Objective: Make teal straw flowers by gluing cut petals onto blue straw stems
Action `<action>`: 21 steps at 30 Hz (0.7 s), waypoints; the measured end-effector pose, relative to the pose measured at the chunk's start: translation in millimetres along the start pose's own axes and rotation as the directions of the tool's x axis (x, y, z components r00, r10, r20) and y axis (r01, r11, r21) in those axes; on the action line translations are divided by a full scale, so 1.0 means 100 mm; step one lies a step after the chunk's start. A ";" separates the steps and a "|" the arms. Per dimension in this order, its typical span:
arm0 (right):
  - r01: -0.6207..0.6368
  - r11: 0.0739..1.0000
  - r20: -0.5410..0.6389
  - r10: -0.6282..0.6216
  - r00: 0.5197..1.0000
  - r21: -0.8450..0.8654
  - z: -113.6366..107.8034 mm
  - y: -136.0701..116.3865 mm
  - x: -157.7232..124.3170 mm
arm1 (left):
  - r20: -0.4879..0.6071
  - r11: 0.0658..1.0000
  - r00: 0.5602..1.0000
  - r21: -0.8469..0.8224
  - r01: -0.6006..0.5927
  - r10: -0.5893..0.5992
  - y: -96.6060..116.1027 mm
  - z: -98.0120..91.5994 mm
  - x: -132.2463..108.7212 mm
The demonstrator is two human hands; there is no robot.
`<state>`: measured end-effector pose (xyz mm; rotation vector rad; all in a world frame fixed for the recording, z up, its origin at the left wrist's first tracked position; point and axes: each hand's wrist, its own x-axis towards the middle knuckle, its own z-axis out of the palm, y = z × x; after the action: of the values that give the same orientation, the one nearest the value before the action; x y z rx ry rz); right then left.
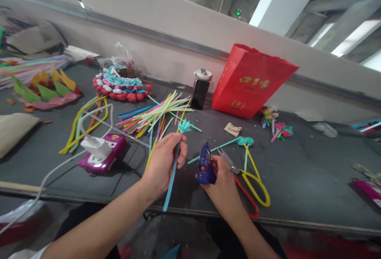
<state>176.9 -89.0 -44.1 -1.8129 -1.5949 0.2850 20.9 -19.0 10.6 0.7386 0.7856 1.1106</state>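
Observation:
My left hand (168, 157) is closed around a blue straw-like stem (171, 187), which slants down past the wrist. At the stem's top, just above my fingertips, sits a teal flower (185, 126) with frilly petals. My right hand (220, 179) grips a dark blue glue gun (206, 167), its nozzle pointing up and away from me. Scissors (228, 160) with a red handle lie right beside that hand. A second teal flower (245, 141) rests behind them on the table, near a pale green strip (214, 149) and a yellow loop (264, 199).
Colourful strips (157, 112) lie piled ahead. A purple power strip (102, 157) with a white plug and cable is at left. Behind stand a dark bottle (201, 90) and a red paper bag (250, 84). A flowered ring (122, 84) and paper crown (44, 92) are at far left.

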 end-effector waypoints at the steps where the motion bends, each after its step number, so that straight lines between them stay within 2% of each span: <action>1: 0.000 1.000 0.004 0.000 1.000 -0.027 0.04 -0.02 0.01 | 0.005 1.000 1.000 0.000 -0.004 0.004 0.01 0.00 0.00; 8: 0.002 0.994 0.015 0.000 1.000 -0.114 0.27 -0.20 0.04 | 0.060 0.999 0.998 0.037 0.020 -0.022 0.10 0.00 -0.03; 12: 0.014 1.000 0.060 -0.013 0.998 -0.016 0.32 -0.27 0.03 | 0.126 0.994 0.987 0.066 0.091 -0.099 0.07 0.01 -0.06; 15: -0.009 0.997 0.119 0.001 0.993 0.072 0.15 -0.23 0.03 | 0.163 0.990 0.978 0.065 0.122 -0.131 0.02 0.01 -0.09; 18: -0.017 0.997 0.136 0.008 0.991 0.070 -0.21 -0.08 0.04 | 0.183 0.986 0.969 0.038 0.163 -0.168 -0.01 -0.01 -0.09; 21: -0.099 0.992 0.186 0.084 0.979 0.074 -0.55 0.14 0.01 | 0.192 0.983 0.965 0.011 0.182 -0.180 -0.02 -0.01 -0.08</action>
<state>220.0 -107.2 -12.5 -1.8424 -1.5990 0.5671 19.7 -27.0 9.6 0.7408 0.6697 0.8627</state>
